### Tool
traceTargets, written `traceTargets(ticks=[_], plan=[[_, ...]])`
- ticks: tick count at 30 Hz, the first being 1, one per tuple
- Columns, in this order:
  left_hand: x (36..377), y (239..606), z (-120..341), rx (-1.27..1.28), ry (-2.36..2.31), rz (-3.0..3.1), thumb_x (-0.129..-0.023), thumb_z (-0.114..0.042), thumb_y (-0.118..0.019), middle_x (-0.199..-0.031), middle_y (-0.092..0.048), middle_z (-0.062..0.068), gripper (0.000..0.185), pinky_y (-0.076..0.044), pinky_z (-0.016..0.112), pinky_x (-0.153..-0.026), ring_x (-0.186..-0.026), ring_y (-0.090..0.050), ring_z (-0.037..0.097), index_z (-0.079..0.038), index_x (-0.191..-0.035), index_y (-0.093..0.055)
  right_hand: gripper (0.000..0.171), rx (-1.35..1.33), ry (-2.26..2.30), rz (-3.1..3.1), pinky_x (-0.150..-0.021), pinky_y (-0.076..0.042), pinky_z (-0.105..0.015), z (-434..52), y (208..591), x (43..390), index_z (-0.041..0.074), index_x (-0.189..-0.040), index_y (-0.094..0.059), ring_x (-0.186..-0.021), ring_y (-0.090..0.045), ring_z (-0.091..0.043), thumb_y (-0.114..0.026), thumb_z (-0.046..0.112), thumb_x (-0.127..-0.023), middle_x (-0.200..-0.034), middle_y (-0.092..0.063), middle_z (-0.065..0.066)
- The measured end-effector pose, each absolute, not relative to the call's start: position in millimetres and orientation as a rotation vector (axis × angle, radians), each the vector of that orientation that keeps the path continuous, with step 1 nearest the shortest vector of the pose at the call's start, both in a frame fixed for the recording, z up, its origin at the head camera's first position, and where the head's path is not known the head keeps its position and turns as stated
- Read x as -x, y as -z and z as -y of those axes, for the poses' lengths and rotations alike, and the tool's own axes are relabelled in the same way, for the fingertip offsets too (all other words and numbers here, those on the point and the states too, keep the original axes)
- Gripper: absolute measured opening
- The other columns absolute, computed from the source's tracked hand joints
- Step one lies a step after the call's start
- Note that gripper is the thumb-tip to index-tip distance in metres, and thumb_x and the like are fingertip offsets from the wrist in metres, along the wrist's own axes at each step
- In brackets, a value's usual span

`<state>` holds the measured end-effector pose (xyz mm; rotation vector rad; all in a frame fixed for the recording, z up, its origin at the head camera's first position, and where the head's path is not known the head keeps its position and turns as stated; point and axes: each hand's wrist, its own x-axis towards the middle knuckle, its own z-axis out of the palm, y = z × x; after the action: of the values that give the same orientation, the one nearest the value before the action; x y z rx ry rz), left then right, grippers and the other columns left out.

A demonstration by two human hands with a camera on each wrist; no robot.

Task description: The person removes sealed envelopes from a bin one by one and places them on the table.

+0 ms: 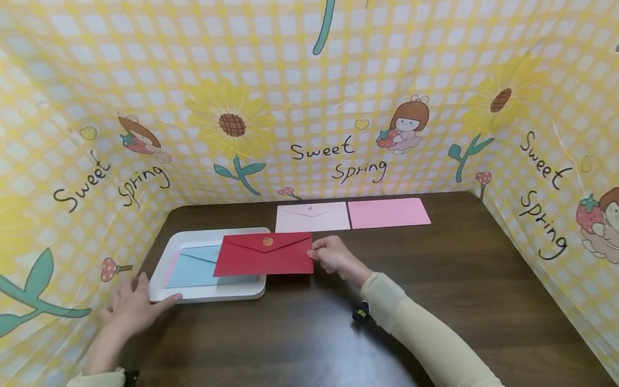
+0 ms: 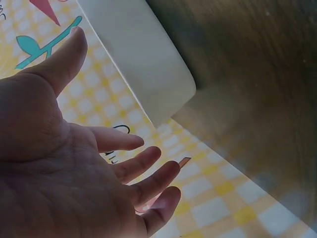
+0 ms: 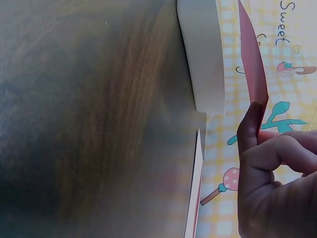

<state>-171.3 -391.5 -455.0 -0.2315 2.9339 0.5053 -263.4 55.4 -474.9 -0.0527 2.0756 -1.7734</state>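
While pinched at its right end by the right hand [image 1: 333,257], red envelope [image 1: 263,255] partly over the white tray [image 1: 208,293] at the table's [image 1: 435,279] left edge — blue envelope [image 1: 193,266] inside. Left hand [image 1: 132,306] fingers relaxed, straight — touching the tray's near-left corner.

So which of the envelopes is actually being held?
The red envelope with the gold seal, pinched at its right edge by the right hand; the blue one lies in the tray, the pink two lie untouched behind.
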Motion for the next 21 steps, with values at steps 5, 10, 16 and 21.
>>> traceTargets(ticks=[5,10,16,21], plan=[[172.1,456.6,394.8,0.231,-0.508,-2.900,-0.094,-0.073,-0.061,-0.146,-0.008,0.051,0.124,-0.014,0.087,-0.092,-0.127,-0.013,0.076,0.024,-0.152,-0.013,0.012,0.067,1.772,-2.082,-0.044,-0.024,-0.025,-58.7,472.5,260.3,-0.002,-0.105,-0.073,-0.046,-0.027,-0.011,-0.063,0.005,-0.103,-0.057,-0.037,0.001],[171.9,459.9,398.5,0.257,-0.500,-2.843,-0.093,-0.077,-0.060,-0.147,-0.006,0.051,0.128,-0.012,0.088,-0.096,-0.128,-0.013,0.076,0.024,-0.153,-0.009,0.016,0.050,1.774,-2.093,-0.045,-0.024,-0.025,-63.0,472.4,258.6,-0.004,-0.114,-0.070,-0.046,-0.026,-0.010,-0.063,0.005,-0.103,-0.056,-0.037,0.001],[169.0,459.7,401.6,0.278,-0.514,-2.832,-0.093,-0.076,-0.060,-0.149,-0.005,0.052,0.129,-0.015,0.087,-0.095,-0.129,-0.014,0.076,0.022,-0.154,-0.004,0.017,0.024,1.742,-2.120,-0.043,-0.025,-0.024,-69.9,475.5,258.8,-0.003,-0.115,-0.071,-0.046,-0.028,-0.011,-0.065,0.006,-0.103,-0.059,-0.039,0.000],[167.8,458.0,404.8,0.273,-0.510,-2.806,-0.094,-0.077,-0.057,-0.146,-0.007,0.053,0.128,-0.018,0.087,-0.094,-0.129,-0.015,0.076,0.022,-0.154,-0.004,0.017,0.030,1.737,-2.113,-0.044,-0.025,-0.024,-76.3,477.2,258.8,-0.002,-0.115,-0.072,-0.046,-0.028,-0.011,-0.064,0.006,-0.103,-0.059,-0.039,0.000]])
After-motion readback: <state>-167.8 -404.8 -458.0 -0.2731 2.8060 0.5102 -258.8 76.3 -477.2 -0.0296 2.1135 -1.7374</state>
